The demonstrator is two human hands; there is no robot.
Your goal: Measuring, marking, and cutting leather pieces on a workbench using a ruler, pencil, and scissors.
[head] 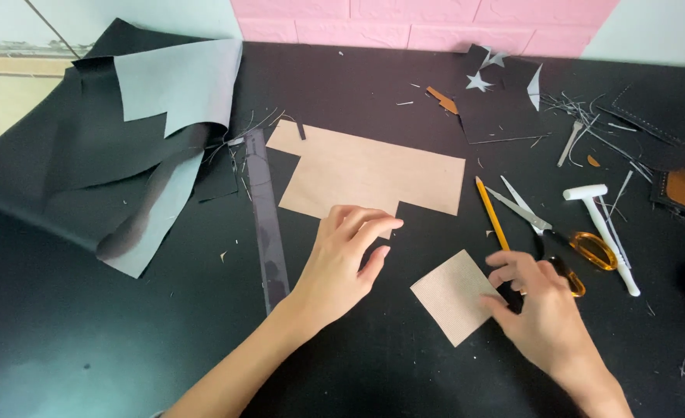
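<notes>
- Two bare hands work over one black table [110, 340].
- The left hand [341, 259] rests with loosely curled fingers on the lower edge of one large, notched sheet of brown paper [373, 172]; its fingertips touch the sheet and grip nothing.
- The right hand [540, 298] pinches the right corner of one small brown paper square [452, 294], thumb and fingers closed narrowly on its edge. The square lies flat on the table, just below the large sheet and between the two hands.
- One dark translucent ruler [267, 217] lies lengthwise to the left of the left hand, touching the large sheet's left side.
- One yellow pencil [492, 213] lies just above the right hand.
- One pair of scissors with orange handles [548, 228] lies open beside the pencil, one handle partly hidden by the right hand.
- One small white mallet [607, 232] lies to the right of the scissors.
- One big piece of black material with a grey underside [118, 131] is folded over at the table's far left.
- Two small grey star cut-outs [479, 80] lie near the pink wall, among dark scraps and thin offcuts.
</notes>
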